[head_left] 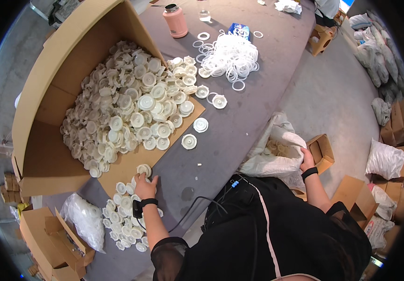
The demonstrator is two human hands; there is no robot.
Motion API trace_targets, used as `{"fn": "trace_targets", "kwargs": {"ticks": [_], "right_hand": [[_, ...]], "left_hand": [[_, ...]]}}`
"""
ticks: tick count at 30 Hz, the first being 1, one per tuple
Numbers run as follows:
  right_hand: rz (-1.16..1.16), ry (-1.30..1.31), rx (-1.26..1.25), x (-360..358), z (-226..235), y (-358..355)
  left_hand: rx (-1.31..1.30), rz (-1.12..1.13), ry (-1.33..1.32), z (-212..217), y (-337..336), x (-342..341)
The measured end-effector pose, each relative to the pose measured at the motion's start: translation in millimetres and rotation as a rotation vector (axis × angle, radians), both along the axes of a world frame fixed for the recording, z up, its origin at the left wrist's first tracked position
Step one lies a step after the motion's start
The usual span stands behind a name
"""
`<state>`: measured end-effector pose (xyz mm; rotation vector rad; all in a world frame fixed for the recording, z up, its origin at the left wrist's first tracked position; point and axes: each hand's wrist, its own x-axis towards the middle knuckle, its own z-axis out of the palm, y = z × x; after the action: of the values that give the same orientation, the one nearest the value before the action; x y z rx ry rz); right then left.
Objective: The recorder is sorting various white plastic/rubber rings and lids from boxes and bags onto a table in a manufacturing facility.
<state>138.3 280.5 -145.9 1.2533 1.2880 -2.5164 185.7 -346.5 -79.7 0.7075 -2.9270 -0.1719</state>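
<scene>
The person is working through a sorting or gathering step: the left hand is resting palm down, fingers curled over a small stack of round white plastic caps at the near edge of the cardboard flap, apparently gripping them, while the right hand is reaching down off the table's side and closing on the rim of a white plastic bag that is hanging open beside the grey table. As I judge it, the next move is calling for a firm pinch that keeps the stack together while it is lifted, with the bag's mouth being held wide enough to receive it (the bag already seems to be holding pale pieces, though they are too small to tell apart). The caps are looking like shallow off-white discs with a raised centre ring; a great heap of them is spilling from the tipped cardboard box onto the flap, and a smaller pile is lying just below the left wrist. Farther up the table, a heap of thin white rings and a pink bottle are standing well apart from both hands.
</scene>
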Motion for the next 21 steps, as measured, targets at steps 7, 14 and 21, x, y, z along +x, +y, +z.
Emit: {"fn": "trace_targets", "kwargs": {"ticks": [7,14,21], "right_hand": [[0.044,-0.01,0.023,5,-14,8],[0.0,-0.004,-0.024,7,-3,5],[0.018,0.009,0.064,5,2,7]], "left_hand": [[0.051,0.116,-0.012,-15,-7,-10],[1.021,0.194,0.55,-31,5,-2],[1.352,0.042,0.535,-11,64,-22]]}}
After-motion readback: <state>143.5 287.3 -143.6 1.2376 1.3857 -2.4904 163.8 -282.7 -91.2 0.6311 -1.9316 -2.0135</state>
